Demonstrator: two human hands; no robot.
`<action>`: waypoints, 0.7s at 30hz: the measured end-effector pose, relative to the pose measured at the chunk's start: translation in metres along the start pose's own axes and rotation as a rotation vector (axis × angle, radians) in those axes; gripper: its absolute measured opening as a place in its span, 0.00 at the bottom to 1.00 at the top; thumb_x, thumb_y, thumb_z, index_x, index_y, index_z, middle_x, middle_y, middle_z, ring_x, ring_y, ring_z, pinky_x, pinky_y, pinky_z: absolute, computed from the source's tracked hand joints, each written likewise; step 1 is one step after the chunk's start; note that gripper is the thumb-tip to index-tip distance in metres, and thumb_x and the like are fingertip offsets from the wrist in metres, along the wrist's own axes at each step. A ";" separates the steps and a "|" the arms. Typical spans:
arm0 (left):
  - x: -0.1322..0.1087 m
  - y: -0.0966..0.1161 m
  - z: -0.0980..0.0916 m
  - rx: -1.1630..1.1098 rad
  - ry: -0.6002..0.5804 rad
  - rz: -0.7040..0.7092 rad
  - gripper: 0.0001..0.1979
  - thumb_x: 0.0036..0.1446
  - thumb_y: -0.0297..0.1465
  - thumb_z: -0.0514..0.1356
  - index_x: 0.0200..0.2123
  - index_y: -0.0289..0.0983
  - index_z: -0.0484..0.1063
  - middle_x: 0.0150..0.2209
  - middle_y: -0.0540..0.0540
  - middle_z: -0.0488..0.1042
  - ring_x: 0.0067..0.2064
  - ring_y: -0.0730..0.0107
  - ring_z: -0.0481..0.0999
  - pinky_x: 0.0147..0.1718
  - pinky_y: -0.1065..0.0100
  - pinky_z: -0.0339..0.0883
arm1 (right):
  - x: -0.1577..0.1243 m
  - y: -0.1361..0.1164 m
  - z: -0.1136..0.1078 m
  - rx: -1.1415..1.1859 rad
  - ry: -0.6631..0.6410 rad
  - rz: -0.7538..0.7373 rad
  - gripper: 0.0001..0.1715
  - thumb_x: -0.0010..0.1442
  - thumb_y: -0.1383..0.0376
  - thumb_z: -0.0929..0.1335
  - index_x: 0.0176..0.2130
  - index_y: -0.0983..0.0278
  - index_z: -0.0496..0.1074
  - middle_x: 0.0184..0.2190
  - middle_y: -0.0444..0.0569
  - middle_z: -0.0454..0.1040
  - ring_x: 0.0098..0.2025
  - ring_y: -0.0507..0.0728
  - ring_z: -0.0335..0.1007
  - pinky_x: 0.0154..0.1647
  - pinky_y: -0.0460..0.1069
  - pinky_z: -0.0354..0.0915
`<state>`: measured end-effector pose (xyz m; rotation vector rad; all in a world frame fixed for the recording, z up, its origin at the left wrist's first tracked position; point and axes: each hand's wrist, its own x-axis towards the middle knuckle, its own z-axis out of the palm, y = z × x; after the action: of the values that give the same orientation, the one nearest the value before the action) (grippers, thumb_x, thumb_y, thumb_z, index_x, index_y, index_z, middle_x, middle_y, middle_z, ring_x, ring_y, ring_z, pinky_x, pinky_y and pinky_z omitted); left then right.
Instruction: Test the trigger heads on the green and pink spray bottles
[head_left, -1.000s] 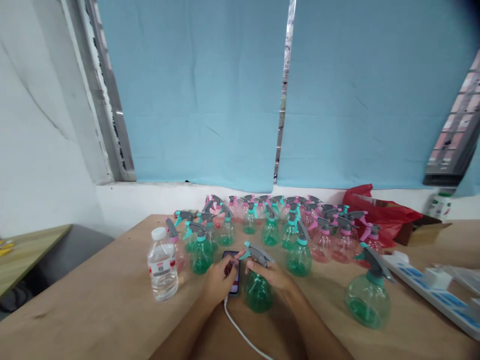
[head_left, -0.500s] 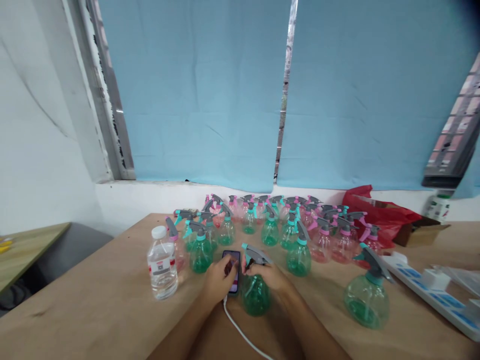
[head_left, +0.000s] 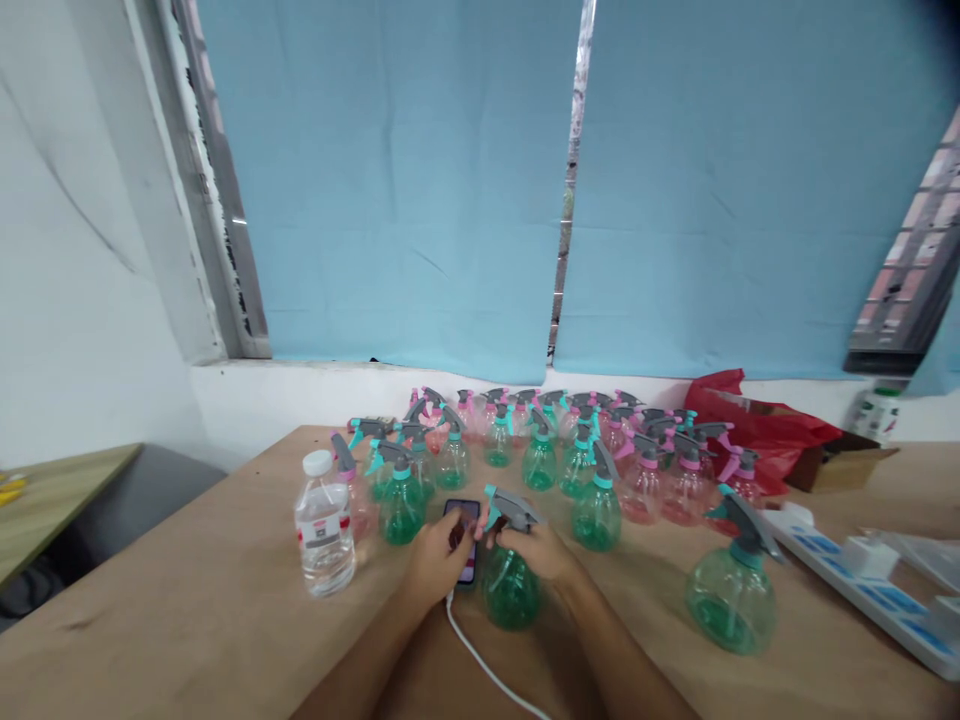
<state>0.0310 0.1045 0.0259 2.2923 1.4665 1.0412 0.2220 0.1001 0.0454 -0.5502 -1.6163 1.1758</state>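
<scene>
A green spray bottle (head_left: 512, 592) with a grey and teal spray head (head_left: 511, 508) stands upright on the table. My right hand (head_left: 546, 552) grips it around the neck, just under the head, with fingertips showing past the teal trigger on the left. My left hand (head_left: 436, 562) is bent over a phone (head_left: 466, 572) lying flat, screen lit, just left of the bottle. Its thumb and fingers curl together above the screen; anything between them is too small to make out. A white cable (head_left: 480, 665) runs from the phone's near end.
Behind my hands stand several green spray bottles (head_left: 539, 463) and pink ones (head_left: 686, 490). A clear water bottle (head_left: 325, 545) is at left. On the right are another green spray bottle (head_left: 731, 605), a power strip (head_left: 855, 590), a red bag (head_left: 765, 440) and a cardboard box (head_left: 844, 465).
The fingertips of my right hand have shifted slightly left, and more of the teal trigger shows. My left hand, the phone and the bottles stay nearly as they were.
</scene>
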 end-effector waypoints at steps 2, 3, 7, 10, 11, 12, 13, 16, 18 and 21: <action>0.000 0.001 -0.001 -0.023 -0.002 0.013 0.12 0.68 0.34 0.53 0.32 0.39 0.72 0.24 0.52 0.74 0.27 0.70 0.74 0.28 0.71 0.57 | -0.002 -0.003 0.000 -0.017 0.041 0.014 0.10 0.47 0.68 0.67 0.32 0.61 0.77 0.27 0.44 0.75 0.32 0.56 0.69 0.38 0.50 0.64; 0.000 0.002 -0.001 -0.032 -0.003 0.019 0.13 0.68 0.34 0.53 0.32 0.39 0.73 0.24 0.52 0.73 0.27 0.71 0.74 0.28 0.72 0.57 | -0.003 -0.004 0.000 -0.019 0.060 0.025 0.11 0.46 0.68 0.67 0.32 0.61 0.77 0.26 0.45 0.74 0.32 0.56 0.69 0.39 0.50 0.64; 0.000 0.001 0.000 -0.008 0.023 0.007 0.13 0.68 0.35 0.54 0.31 0.39 0.72 0.22 0.53 0.71 0.26 0.71 0.73 0.26 0.71 0.56 | -0.001 -0.012 -0.001 -0.014 0.069 0.031 0.09 0.46 0.65 0.67 0.29 0.60 0.77 0.26 0.46 0.74 0.33 0.58 0.70 0.43 0.53 0.65; 0.000 -0.001 0.001 0.004 0.040 -0.008 0.14 0.68 0.37 0.55 0.30 0.39 0.71 0.22 0.53 0.71 0.25 0.70 0.73 0.25 0.71 0.57 | 0.003 -0.015 -0.001 -0.013 0.049 0.029 0.05 0.46 0.63 0.68 0.25 0.59 0.75 0.26 0.45 0.74 0.33 0.58 0.70 0.45 0.54 0.66; 0.000 -0.002 0.002 0.002 0.038 -0.007 0.14 0.69 0.37 0.55 0.30 0.39 0.71 0.22 0.53 0.71 0.25 0.70 0.74 0.25 0.71 0.57 | 0.004 -0.014 -0.001 -0.008 0.040 0.034 0.05 0.46 0.63 0.68 0.25 0.59 0.75 0.26 0.45 0.74 0.33 0.58 0.69 0.44 0.53 0.65; 0.000 -0.002 0.002 0.000 0.035 -0.006 0.14 0.69 0.36 0.55 0.30 0.39 0.71 0.22 0.53 0.71 0.26 0.70 0.74 0.26 0.71 0.58 | 0.004 -0.012 0.000 0.001 0.024 0.041 0.05 0.46 0.63 0.68 0.25 0.60 0.75 0.26 0.45 0.74 0.33 0.57 0.69 0.43 0.53 0.65; 0.000 -0.003 0.002 0.002 0.035 -0.006 0.13 0.68 0.35 0.55 0.30 0.39 0.71 0.22 0.52 0.72 0.26 0.70 0.75 0.26 0.71 0.58 | 0.004 -0.011 0.000 0.010 0.004 0.048 0.06 0.46 0.64 0.68 0.26 0.60 0.76 0.26 0.45 0.74 0.32 0.57 0.69 0.42 0.52 0.65; 0.000 -0.002 0.001 0.012 0.029 -0.006 0.09 0.66 0.31 0.57 0.31 0.39 0.71 0.25 0.51 0.74 0.28 0.69 0.76 0.27 0.71 0.59 | 0.003 -0.005 0.000 0.022 -0.042 0.050 0.12 0.46 0.66 0.68 0.32 0.61 0.79 0.27 0.44 0.75 0.32 0.55 0.68 0.38 0.50 0.63; 0.000 -0.001 -0.001 0.008 0.011 0.000 0.09 0.66 0.31 0.56 0.32 0.39 0.72 0.26 0.51 0.76 0.29 0.69 0.76 0.28 0.71 0.60 | 0.002 -0.004 0.001 0.019 -0.033 0.038 0.12 0.46 0.67 0.67 0.31 0.61 0.79 0.26 0.44 0.74 0.31 0.55 0.67 0.37 0.49 0.63; 0.000 0.002 -0.002 -0.009 -0.014 0.004 0.11 0.68 0.32 0.54 0.33 0.39 0.73 0.26 0.51 0.76 0.29 0.69 0.76 0.30 0.71 0.60 | 0.001 -0.006 0.001 0.031 -0.004 0.025 0.09 0.45 0.68 0.67 0.27 0.62 0.79 0.25 0.44 0.73 0.32 0.55 0.68 0.37 0.49 0.62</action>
<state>0.0306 0.1028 0.0284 2.2926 1.4502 1.0288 0.2216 0.0980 0.0515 -0.5494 -1.5967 1.2188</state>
